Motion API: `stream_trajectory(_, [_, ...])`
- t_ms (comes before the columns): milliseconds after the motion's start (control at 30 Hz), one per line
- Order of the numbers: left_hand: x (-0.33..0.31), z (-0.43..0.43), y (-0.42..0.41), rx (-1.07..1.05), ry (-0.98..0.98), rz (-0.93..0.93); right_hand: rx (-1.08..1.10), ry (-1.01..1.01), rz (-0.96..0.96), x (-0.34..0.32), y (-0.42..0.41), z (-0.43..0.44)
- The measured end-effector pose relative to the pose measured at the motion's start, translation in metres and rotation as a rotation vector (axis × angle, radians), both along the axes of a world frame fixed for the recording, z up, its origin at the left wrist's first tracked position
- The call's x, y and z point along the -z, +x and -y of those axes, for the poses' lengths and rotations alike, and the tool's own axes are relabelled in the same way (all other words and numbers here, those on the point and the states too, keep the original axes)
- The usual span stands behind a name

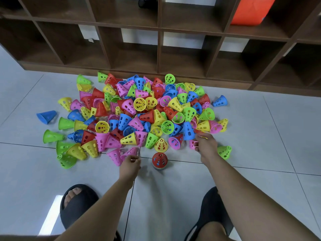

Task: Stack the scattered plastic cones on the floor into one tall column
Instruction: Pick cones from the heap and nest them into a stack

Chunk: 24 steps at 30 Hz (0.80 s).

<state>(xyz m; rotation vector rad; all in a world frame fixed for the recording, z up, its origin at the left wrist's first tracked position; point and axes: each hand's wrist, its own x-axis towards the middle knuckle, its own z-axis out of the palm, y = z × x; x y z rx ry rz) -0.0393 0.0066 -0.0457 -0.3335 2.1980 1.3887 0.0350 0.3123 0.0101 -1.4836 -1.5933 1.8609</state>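
**Head view.** A heap of perforated plastic cones [139, 108] in red, yellow, green, blue and pink lies on the tiled floor [260, 136], in front of a wooden shelf unit [182, 54]. The started column [159, 160], with a red cone on top, stands upright at the near edge of the heap, between the two hands. The left hand [130, 165] reaches to a blurred pink cone [130, 151] lying just left of the column. The right hand [206, 146] reaches to another pink cone [192, 144] at the heap's near right edge. Both hands' fingers look curled but blurred, so whether either grips a cone cannot be told. The cones look thin-walled, light, stiff and smooth, and probably nest easily. The likely best hold is a pinch at the narrow tip, leaving the open mouth free to drop over the column.
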Motion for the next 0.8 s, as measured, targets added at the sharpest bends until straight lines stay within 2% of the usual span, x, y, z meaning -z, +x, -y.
stream_trajectory(133, [0.001, 0.011, -0.005, -0.111, -0.062, -0.058, -0.289, -0.324, -0.127, -0.014, -0.008, 0.033])
stream_trajectory(233, [-0.002, 0.015, -0.005, -0.17, -0.116, -0.092, -0.515, -0.399, -0.079, -0.01, -0.005, 0.049])
stream_trajectory(333, [0.007, 0.023, -0.01, -0.174, -0.165, -0.136, -0.633, -0.35, 0.028, -0.001, 0.001, 0.06])
stream_trajectory(533, [0.001, 0.026, -0.013, -0.168, -0.232, -0.082, -0.732, -0.142, 0.175, 0.016, 0.014, 0.063])
stream_trajectory(700, [-0.006, 0.031, -0.023, -0.157, -0.214, -0.135, -0.745, -0.048, 0.256, 0.024, 0.016, 0.059])
stream_trajectory(800, [-0.006, 0.034, -0.03, -0.117, -0.217, -0.155, -0.682, 0.015, 0.275, 0.025, 0.015, 0.048])
